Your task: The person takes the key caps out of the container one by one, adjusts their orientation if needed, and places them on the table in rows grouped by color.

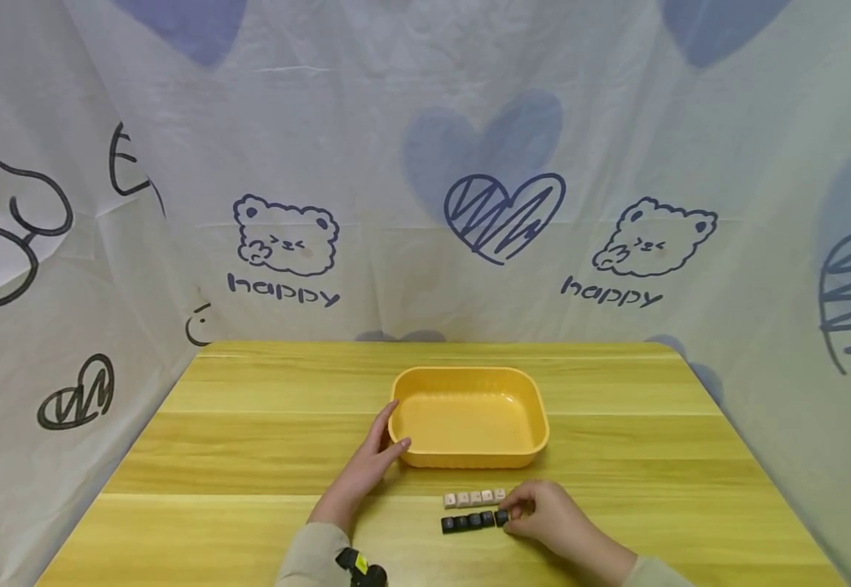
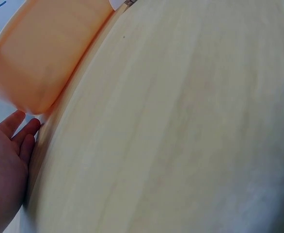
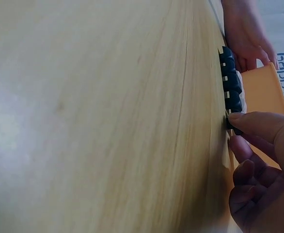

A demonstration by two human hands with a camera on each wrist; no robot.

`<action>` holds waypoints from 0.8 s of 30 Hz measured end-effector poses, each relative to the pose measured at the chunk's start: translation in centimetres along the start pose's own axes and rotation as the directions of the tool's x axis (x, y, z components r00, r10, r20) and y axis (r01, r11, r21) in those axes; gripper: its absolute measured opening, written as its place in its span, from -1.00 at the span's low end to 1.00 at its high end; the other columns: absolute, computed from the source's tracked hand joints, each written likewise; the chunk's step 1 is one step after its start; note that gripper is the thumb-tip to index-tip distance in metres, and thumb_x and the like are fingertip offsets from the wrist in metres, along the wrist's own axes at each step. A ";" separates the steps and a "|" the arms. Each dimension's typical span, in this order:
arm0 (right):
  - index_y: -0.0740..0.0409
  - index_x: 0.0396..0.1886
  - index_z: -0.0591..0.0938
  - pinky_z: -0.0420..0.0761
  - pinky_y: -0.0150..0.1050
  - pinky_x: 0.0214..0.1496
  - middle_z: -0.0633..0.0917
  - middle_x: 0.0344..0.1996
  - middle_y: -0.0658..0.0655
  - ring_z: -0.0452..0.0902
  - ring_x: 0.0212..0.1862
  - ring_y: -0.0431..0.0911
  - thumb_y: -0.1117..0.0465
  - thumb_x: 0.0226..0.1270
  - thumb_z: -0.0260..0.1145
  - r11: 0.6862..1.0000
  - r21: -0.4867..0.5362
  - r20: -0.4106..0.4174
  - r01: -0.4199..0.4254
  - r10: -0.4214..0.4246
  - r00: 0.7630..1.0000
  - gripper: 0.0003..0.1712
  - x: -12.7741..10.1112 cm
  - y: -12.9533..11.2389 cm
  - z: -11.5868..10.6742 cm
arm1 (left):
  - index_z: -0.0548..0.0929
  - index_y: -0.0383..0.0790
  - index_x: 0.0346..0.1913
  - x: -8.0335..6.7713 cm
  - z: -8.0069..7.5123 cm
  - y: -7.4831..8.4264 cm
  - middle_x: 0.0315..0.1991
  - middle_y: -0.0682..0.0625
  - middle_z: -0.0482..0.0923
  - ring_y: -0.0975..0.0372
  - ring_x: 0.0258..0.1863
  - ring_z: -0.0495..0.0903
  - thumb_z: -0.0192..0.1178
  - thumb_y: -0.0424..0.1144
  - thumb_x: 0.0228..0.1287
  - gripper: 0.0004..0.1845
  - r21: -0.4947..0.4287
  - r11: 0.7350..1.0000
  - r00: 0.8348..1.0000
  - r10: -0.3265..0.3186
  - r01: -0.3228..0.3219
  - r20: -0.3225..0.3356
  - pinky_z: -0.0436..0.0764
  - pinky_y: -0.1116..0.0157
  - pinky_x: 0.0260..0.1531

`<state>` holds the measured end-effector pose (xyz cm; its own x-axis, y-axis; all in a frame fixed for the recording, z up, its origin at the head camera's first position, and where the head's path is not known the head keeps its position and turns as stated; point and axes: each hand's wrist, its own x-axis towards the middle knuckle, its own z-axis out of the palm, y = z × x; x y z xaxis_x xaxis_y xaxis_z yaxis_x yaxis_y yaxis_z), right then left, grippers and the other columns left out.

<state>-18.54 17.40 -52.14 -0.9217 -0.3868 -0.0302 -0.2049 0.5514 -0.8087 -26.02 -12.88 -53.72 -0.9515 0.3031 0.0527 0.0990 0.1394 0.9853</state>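
Pinching the rightmost black keycap (image 1: 502, 518), the right hand (image 1: 550, 515) curls its thumb and fingertips (image 3: 251, 122) round that cap at the end of a short row of black keycaps (image 1: 473, 521) lying on the desk (image 1: 249, 456). That row sits near the front edge of the desk, at about 6 o'clock from the yellow tray (image 1: 469, 416). Just behind it, towards 12 o'clock, lies a parallel row of white keycaps (image 1: 475, 497), close to the black row and between it and the tray. The right hand rests at 3 o'clock from both rows, its other fingers folded under.

At 9 o'clock of the tray, the left hand (image 1: 370, 465) lies with straight, relaxed fingers (image 2: 23, 133) against the tray's near left corner, thumb up by the rim, gripping nothing. A beige sleeve (image 1: 311, 554) covers that forearm, with a small black and yellow device (image 1: 359, 568) at the wrist.

Around the desk hangs a pale cloth backdrop (image 1: 425, 163) printed with bears, blue hearts and the word "happy".
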 end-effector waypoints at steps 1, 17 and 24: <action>0.17 -0.35 0.76 0.49 -0.34 -0.38 0.58 -0.51 -0.07 0.45 -0.43 -0.24 0.37 0.01 0.51 1.000 -0.002 -0.004 0.003 -0.003 1.000 -0.84 0.0 0.0 0.0 | -0.01 -0.05 0.56 0.0 0.0 0.0 0.53 -0.28 -0.15 -0.09 0.49 -0.10 0.14 -0.24 0.44 -0.24 0.001 1.000 1.000 0.000 0.000 0.000 -0.06 -0.04 0.41; 0.13 -0.32 0.75 0.48 -0.34 -0.38 0.58 -0.52 -0.08 0.44 -0.44 -0.23 0.33 0.04 0.50 1.000 0.002 -0.007 -0.003 0.003 1.000 -0.83 -0.1 0.2 0.4 | 0.01 -0.05 0.55 0.1 0.1 -0.1 0.52 -0.32 -0.12 -0.12 0.48 -0.10 0.14 -0.22 0.44 -0.25 0.020 1.000 1.000 -0.017 0.017 0.001 -0.06 -0.07 0.40; 0.16 -0.25 0.75 0.50 -0.34 -0.42 0.59 -0.50 -0.10 0.45 -0.47 -0.24 0.31 0.07 0.49 1.000 -0.014 -0.031 0.010 -0.010 0.999 -0.80 -0.2 -0.2 -0.4 | -0.18 -0.12 0.57 0.6 -0.2 -0.8 0.44 -0.45 0.02 -0.20 0.37 0.18 0.12 -0.31 0.44 -0.16 -0.094 0.995 1.000 0.010 -0.011 -0.014 0.21 -0.07 0.32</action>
<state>-18.43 17.65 -51.70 -0.9294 -0.3690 -0.0038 -0.2183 0.5580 -0.8006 -26.77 -12.98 -54.48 -0.9545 0.2911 0.0645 0.0815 0.0466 0.9956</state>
